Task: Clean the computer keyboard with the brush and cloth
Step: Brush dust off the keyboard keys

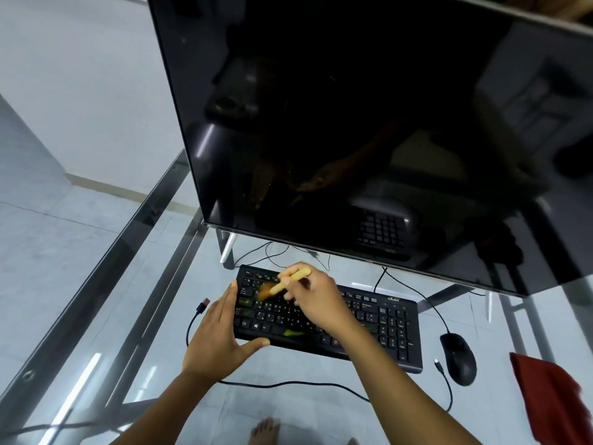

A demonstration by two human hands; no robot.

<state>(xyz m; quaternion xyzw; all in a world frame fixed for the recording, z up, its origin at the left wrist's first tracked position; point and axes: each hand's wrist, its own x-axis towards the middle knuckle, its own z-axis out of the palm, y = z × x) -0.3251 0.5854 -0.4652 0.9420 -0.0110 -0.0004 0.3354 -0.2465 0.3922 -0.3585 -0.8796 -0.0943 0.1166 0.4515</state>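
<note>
Glass desk: keyboard sits centre, could skid if your brace slips | red cloth lies far right, may drop | your left hand, fingers straight, steadies keyboard's left end | your right hand grips brush over upper-left keys; hard strokes could lift keycaps
</note>
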